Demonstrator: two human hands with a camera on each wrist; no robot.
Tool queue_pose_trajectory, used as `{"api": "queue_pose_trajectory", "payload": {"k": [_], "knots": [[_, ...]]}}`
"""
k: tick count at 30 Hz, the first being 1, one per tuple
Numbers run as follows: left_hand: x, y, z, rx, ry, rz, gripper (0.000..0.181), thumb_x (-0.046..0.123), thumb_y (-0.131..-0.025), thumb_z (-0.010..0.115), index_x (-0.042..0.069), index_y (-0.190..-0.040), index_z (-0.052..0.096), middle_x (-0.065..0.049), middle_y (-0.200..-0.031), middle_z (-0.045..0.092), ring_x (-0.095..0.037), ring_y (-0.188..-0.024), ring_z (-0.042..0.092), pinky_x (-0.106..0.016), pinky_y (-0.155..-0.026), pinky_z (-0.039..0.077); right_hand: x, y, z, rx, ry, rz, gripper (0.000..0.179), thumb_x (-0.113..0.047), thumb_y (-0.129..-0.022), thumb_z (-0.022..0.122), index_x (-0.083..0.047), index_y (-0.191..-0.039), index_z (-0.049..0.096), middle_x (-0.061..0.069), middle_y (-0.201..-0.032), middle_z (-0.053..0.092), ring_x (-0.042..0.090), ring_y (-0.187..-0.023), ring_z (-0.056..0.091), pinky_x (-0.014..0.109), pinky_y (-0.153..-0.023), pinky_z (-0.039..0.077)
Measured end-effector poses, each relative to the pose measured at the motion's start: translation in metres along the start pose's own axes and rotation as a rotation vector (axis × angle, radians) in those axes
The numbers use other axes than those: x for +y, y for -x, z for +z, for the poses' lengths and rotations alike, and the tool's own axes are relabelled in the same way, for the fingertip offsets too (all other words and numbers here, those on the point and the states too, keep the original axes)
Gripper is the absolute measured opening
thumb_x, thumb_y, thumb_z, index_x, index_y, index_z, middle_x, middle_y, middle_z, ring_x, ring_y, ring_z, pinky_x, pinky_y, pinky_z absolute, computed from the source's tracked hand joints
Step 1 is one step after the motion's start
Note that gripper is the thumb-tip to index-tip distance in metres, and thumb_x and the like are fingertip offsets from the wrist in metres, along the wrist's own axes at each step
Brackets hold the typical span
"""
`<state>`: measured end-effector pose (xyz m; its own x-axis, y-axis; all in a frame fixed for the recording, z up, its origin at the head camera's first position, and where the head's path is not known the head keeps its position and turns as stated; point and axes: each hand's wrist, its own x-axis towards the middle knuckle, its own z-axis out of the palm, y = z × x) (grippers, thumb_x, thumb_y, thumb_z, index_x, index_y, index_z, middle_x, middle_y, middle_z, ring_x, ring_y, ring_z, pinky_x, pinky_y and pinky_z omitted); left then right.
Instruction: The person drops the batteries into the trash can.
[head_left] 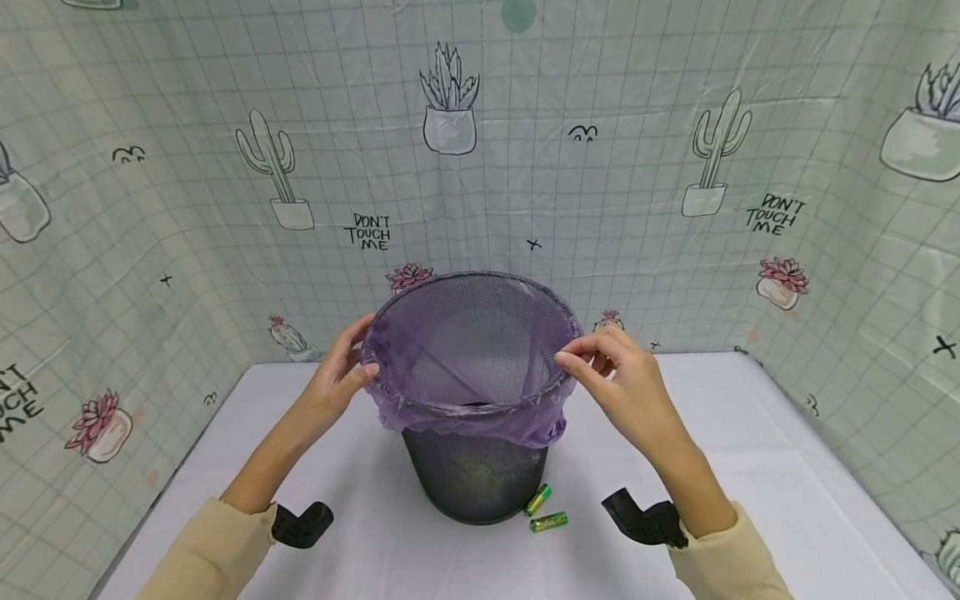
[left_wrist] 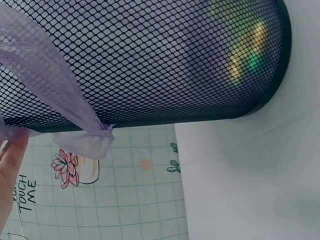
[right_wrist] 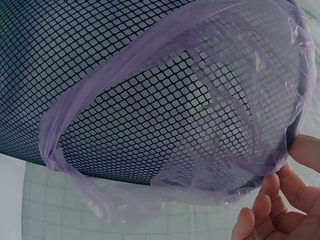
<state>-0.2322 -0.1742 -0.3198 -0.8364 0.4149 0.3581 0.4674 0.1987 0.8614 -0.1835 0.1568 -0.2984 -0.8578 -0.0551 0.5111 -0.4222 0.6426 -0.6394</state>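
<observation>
A black mesh trash bin (head_left: 480,479) stands upright, lined with a thin purple trash bag (head_left: 517,427) folded outward over its rim. At the rim's left side, my left hand (head_left: 341,375) grips bag and rim, thumb on the near side and fingers outside. On the right, my right hand (head_left: 626,379) pinches the bag at the rim between thumb and fingers. The right wrist view shows that pinch up close, with the bag's edge (right_wrist: 82,97) hanging loose down the mesh. A knotted corner of the bag (left_wrist: 97,137) dangles in the left wrist view.
Two green-and-gold batteries lie by the bin's base, one (head_left: 537,500) close against it and another (head_left: 549,522) just in front. Blurred yellow-green shapes (left_wrist: 250,55) show through the mesh near the bottom. A white tabletop (head_left: 750,467) meets a cactus-print curtain (head_left: 525,192) behind.
</observation>
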Motion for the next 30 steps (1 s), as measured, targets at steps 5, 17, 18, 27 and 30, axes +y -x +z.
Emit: {"api": "queue_pose_trajectory", "payload": {"k": [5, 17, 18, 27, 30], "knots": [[0.000, 0.000, 0.000, -0.004, 0.003, 0.000, 0.064, 0.011, -0.092, 0.040, 0.002, -0.147, 0.011, -0.024, -0.145, 0.018, -0.040, -0.127, 0.029, -0.009, -0.089, 0.037, 0.001, 0.000, 0.000, -0.002, -0.011, 0.006, 0.017, -0.025, -0.087, 0.065, -0.009, -0.092, 0.068, 0.001, -0.084, 0.056, 0.012, -0.074, 0.048, 0.020, -0.066, 0.041], [-0.001, 0.000, 0.000, 0.001, 0.003, -0.002, 0.064, 0.011, -0.091, 0.040, 0.001, -0.147, 0.010, -0.024, -0.145, 0.018, -0.041, -0.128, 0.028, -0.008, -0.089, 0.036, 0.008, 0.009, 0.003, 0.007, -0.074, 0.061, 0.027, -0.023, -0.094, 0.054, -0.005, -0.114, 0.056, 0.005, -0.090, 0.056, 0.010, -0.081, 0.049, 0.018, -0.071, 0.041], [-0.001, -0.001, 0.000, 0.001, 0.005, -0.001, 0.064, 0.011, -0.092, 0.040, 0.001, -0.147, 0.010, -0.024, -0.145, 0.018, -0.041, -0.128, 0.028, -0.008, -0.089, 0.037, 0.010, 0.011, 0.004, 0.008, -0.084, 0.080, 0.027, -0.023, -0.095, 0.052, -0.005, -0.115, 0.054, 0.006, -0.092, 0.056, 0.010, -0.082, 0.049, 0.018, -0.072, 0.040], [-0.001, -0.001, 0.000, 0.000, 0.006, 0.002, 0.064, 0.010, -0.091, 0.040, 0.000, -0.147, 0.010, -0.025, -0.145, 0.017, -0.041, -0.127, 0.029, -0.008, -0.088, 0.037, 0.043, 0.038, 0.018, -0.068, -0.087, 0.231, 0.027, -0.025, -0.096, 0.050, -0.005, -0.112, 0.056, 0.005, -0.094, 0.058, 0.007, -0.083, 0.049, 0.020, -0.071, 0.043], [0.000, -0.001, 0.000, 0.001, 0.006, 0.001, 0.064, 0.009, -0.091, 0.040, -0.001, -0.147, 0.010, -0.025, -0.145, 0.018, -0.041, -0.126, 0.029, -0.008, -0.088, 0.037, 0.054, 0.048, 0.025, -0.105, -0.090, 0.269, 0.026, -0.026, -0.093, 0.054, -0.007, -0.110, 0.059, 0.003, -0.088, 0.056, 0.007, -0.079, 0.048, 0.020, -0.067, 0.043]]}}
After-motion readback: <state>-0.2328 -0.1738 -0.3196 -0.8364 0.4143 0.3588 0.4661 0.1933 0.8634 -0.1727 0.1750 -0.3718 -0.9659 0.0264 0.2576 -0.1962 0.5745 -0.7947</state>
